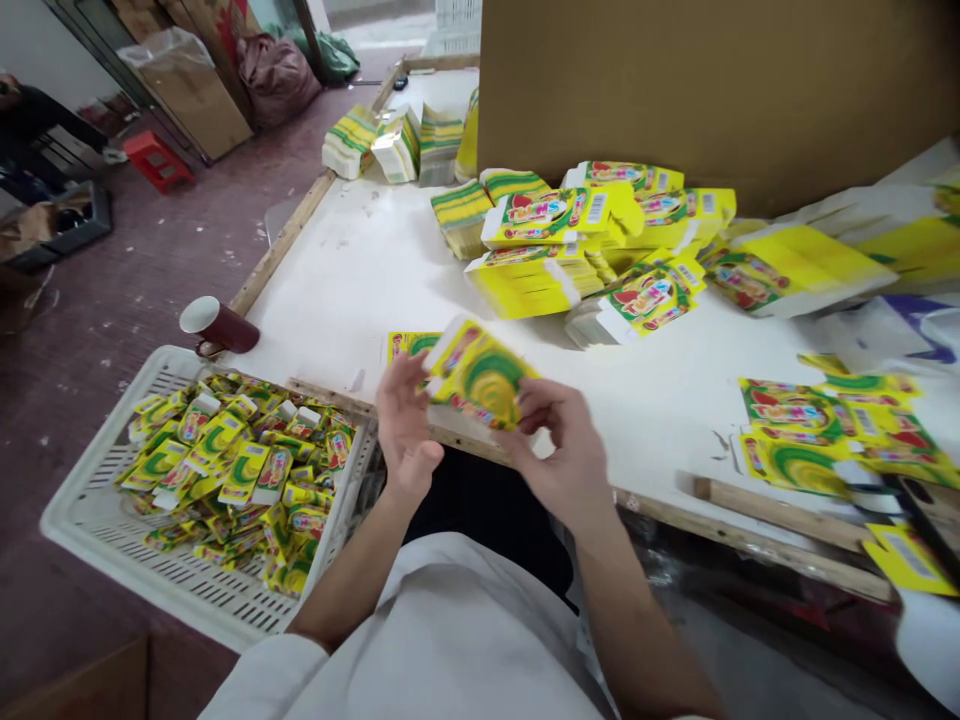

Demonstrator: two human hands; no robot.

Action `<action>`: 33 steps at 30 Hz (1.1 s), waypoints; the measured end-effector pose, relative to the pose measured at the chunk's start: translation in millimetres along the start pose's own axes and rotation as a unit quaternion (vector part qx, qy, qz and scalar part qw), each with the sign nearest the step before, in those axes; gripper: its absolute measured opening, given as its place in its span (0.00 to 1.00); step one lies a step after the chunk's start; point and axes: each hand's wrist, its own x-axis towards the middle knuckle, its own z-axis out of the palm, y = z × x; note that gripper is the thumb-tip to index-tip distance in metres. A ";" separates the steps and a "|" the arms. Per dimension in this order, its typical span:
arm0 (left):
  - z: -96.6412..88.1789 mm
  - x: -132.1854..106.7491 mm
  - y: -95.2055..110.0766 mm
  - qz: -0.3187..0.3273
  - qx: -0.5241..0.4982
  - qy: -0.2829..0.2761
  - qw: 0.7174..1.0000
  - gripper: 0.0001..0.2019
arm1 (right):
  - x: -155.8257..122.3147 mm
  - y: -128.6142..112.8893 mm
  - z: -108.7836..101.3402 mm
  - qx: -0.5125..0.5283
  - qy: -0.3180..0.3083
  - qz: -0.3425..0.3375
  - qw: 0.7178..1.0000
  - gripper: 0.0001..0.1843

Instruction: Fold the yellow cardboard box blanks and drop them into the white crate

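Right hand [562, 445] pinches the yellow carton [487, 385] above the table edge [697, 527]; left hand [405, 435] cupped open beside it, contact unclear. Keep your pinch light, avoid creasing.

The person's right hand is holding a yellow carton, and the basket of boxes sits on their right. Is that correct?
Not quite: the basket of boxes sits on their left, as the head view shows. The right hand is holding a yellow carton.
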 end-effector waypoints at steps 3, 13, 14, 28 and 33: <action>3.5 -12.5 3.0 -0.165 -0.107 -0.002 0.980 0.34 | -11.0 -7.7 19.6 0.003 -0.107 -0.037 0.994 0.23; -5.1 -12.3 4.0 -0.223 -0.220 0.080 0.946 0.23 | -29.7 2.5 51.4 0.110 -0.107 0.038 0.988 0.18; -4.9 -11.2 3.1 -0.221 -0.227 0.081 0.945 0.23 | -29.5 3.9 53.5 0.139 -0.110 0.060 0.982 0.18; -10.2 -5.5 9.1 -0.200 -0.225 0.104 0.948 0.18 | -39.8 -2.2 69.6 0.067 -0.107 -0.018 0.992 0.17; -14.8 -7.2 12.1 -0.165 -0.188 0.138 0.958 0.20 | -45.1 0.8 72.3 0.041 -0.149 -0.092 0.984 0.22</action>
